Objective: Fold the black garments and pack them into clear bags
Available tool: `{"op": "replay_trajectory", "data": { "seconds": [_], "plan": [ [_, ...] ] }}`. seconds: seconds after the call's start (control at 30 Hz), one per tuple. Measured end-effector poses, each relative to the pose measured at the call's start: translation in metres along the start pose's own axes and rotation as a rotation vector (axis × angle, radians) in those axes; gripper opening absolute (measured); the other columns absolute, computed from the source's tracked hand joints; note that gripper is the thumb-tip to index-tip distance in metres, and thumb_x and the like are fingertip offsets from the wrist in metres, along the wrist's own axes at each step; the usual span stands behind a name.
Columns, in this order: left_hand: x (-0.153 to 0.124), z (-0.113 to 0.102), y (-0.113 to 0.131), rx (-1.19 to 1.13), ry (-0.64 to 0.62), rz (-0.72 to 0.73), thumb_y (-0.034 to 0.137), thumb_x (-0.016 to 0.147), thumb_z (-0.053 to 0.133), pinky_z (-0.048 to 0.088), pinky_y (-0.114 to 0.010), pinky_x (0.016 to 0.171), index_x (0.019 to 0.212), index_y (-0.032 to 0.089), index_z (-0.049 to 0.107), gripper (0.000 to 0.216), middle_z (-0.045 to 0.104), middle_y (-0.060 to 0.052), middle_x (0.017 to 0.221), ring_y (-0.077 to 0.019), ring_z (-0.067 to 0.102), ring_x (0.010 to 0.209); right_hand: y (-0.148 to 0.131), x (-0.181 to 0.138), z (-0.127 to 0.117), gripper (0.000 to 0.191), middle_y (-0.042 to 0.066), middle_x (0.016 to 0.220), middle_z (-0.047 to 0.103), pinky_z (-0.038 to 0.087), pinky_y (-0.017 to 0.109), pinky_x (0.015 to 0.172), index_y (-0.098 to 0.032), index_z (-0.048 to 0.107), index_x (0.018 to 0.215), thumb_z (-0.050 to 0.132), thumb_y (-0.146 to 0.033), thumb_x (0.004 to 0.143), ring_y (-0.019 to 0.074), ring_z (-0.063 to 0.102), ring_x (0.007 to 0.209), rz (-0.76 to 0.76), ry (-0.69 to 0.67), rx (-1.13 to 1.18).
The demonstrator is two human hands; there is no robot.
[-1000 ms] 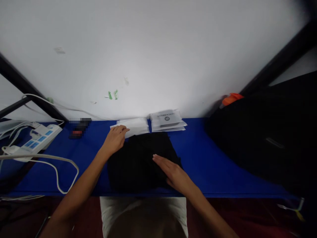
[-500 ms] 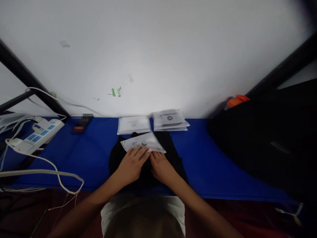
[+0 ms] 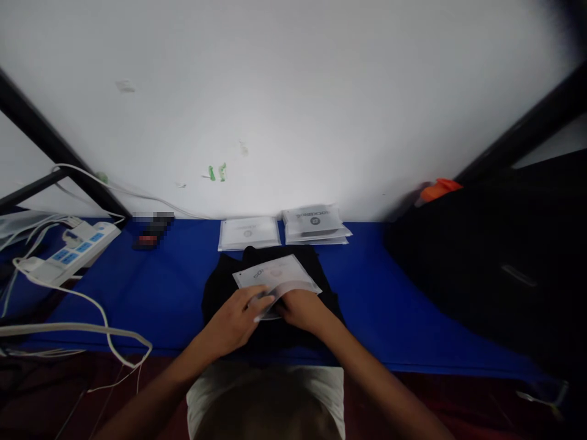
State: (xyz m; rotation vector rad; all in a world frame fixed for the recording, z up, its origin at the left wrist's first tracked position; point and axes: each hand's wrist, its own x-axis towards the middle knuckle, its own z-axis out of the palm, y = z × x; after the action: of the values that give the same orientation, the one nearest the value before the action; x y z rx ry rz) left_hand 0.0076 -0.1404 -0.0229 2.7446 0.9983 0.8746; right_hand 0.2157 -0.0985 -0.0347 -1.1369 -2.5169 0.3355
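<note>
Head view: left hand and right hand pinch clear bag atop black garment.

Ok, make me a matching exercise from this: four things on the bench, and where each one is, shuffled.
Things: 1 power strip; 2 orange object; 3 black garment; 4 plastic bag.
Places: A held by left hand and right hand; B on the left; C on the right, at the back; D flat on the blue cover, beneath the bag.
Pairs: 1-B, 2-C, 3-D, 4-A.
</note>
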Motion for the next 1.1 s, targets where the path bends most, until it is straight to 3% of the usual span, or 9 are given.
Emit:
{"op": "replay_trajectory", "data": {
  "seconds": [0.1, 0.23, 0.4, 0.6, 0.7, 0.8, 0.9, 1.0, 1.1],
  "plan": [
    [-0.005, -0.005, -0.005, -0.068, 0.237, -0.021, 0.007, 0.091, 0.049, 0.054, -0.035, 0.083, 0.106, 0.019, 0.063, 0.024, 0.069, -0.007, 0.094, -0.0187, 0.065, 0.091, -0.010, -0.004, -0.022, 0.029, 0.015, 0.101, 0.071, 0.055, 0.041, 0.085, -0.011, 0.062, 0.114, 0.053, -0.016, 0.087, 0.0262, 0.067, 0.096, -0.111, 0.118, 0.023],
    [0.001, -0.009, -0.002, -0.129, 0.377, -0.085, 0.008, 0.091, 0.053, 0.054, -0.034, 0.078, 0.099, 0.020, 0.064, 0.019, 0.069, -0.006, 0.089, -0.0171, 0.064, 0.087, -0.031, -0.001, -0.033, 0.031, 0.012, 0.114, 0.068, 0.048, 0.044, 0.099, -0.017, 0.056, 0.122, 0.056, -0.023, 0.092, 0.0246, 0.060, 0.111, -0.362, 0.441, 0.017],
    [0.009, -0.003, 0.007, -0.180, 0.474, -0.136, 0.008, 0.092, 0.051, 0.054, -0.027, 0.066, 0.084, 0.019, 0.064, 0.019, 0.067, -0.004, 0.078, -0.0138, 0.064, 0.074, -0.044, 0.009, -0.020, 0.016, 0.005, 0.090, 0.071, 0.048, 0.042, 0.101, -0.020, 0.063, 0.097, 0.047, -0.015, 0.096, 0.0181, 0.063, 0.088, -0.464, 0.511, -0.048],
    [0.004, -0.007, 0.002, -0.172, 0.524, -0.160, 0.009, 0.091, 0.057, 0.055, -0.025, 0.065, 0.082, 0.019, 0.066, 0.017, 0.069, -0.002, 0.077, -0.0128, 0.066, 0.072, -0.016, 0.009, -0.021, 0.026, 0.006, 0.093, 0.070, 0.047, 0.045, 0.103, -0.021, 0.061, 0.091, 0.037, -0.009, 0.095, 0.0174, 0.062, 0.092, -0.434, 0.442, -0.014],
    [-0.003, -0.021, -0.004, -0.109, 0.617, -0.218, 0.010, 0.088, 0.062, 0.055, -0.025, 0.066, 0.081, 0.020, 0.067, 0.013, 0.070, -0.001, 0.076, -0.0130, 0.067, 0.072, 0.020, -0.001, -0.028, 0.026, 0.006, 0.093, 0.069, 0.047, 0.050, 0.103, -0.022, 0.061, 0.094, 0.039, -0.009, 0.094, 0.0191, 0.063, 0.093, -0.296, 0.472, -0.041],
    [-0.009, -0.031, -0.009, -0.102, 0.622, -0.205, 0.011, 0.088, 0.063, 0.055, -0.028, 0.068, 0.080, 0.020, 0.068, 0.013, 0.070, -0.001, 0.076, -0.0144, 0.067, 0.075, 0.046, -0.017, -0.034, 0.018, 0.007, 0.090, 0.069, 0.050, 0.050, 0.099, -0.020, 0.062, 0.096, 0.046, -0.013, 0.094, 0.0218, 0.064, 0.092, -0.163, 0.470, -0.089],
    [-0.010, -0.030, -0.008, -0.228, 0.532, -0.137, 0.012, 0.091, 0.060, 0.056, -0.029, 0.067, 0.082, 0.019, 0.068, 0.014, 0.071, -0.002, 0.077, -0.0153, 0.067, 0.076, 0.044, -0.027, -0.039, 0.019, 0.012, 0.108, 0.069, 0.050, 0.051, 0.100, -0.019, 0.062, 0.109, 0.053, -0.018, 0.093, 0.0258, 0.062, 0.105, -0.113, 0.379, -0.094],
    [-0.006, -0.023, -0.002, -0.328, 0.468, -0.065, 0.013, 0.092, 0.057, 0.057, -0.030, 0.067, 0.089, 0.020, 0.069, 0.014, 0.072, -0.004, 0.081, -0.0162, 0.068, 0.078, 0.025, -0.023, -0.039, 0.048, 0.016, 0.137, 0.056, 0.044, 0.053, 0.106, -0.018, 0.050, 0.134, 0.062, -0.027, 0.089, 0.0299, 0.050, 0.128, -0.152, 0.245, -0.063],
    [-0.002, -0.018, 0.004, -0.374, 0.405, 0.002, 0.009, 0.092, 0.056, 0.057, -0.031, 0.070, 0.092, 0.020, 0.068, 0.016, 0.073, -0.004, 0.084, -0.0167, 0.068, 0.082, 0.011, -0.010, -0.033, 0.062, 0.017, 0.143, 0.051, 0.042, 0.049, 0.108, -0.015, 0.043, 0.142, 0.062, -0.019, 0.083, 0.0289, 0.043, 0.135, -0.242, 0.092, -0.058]
  ]
}}
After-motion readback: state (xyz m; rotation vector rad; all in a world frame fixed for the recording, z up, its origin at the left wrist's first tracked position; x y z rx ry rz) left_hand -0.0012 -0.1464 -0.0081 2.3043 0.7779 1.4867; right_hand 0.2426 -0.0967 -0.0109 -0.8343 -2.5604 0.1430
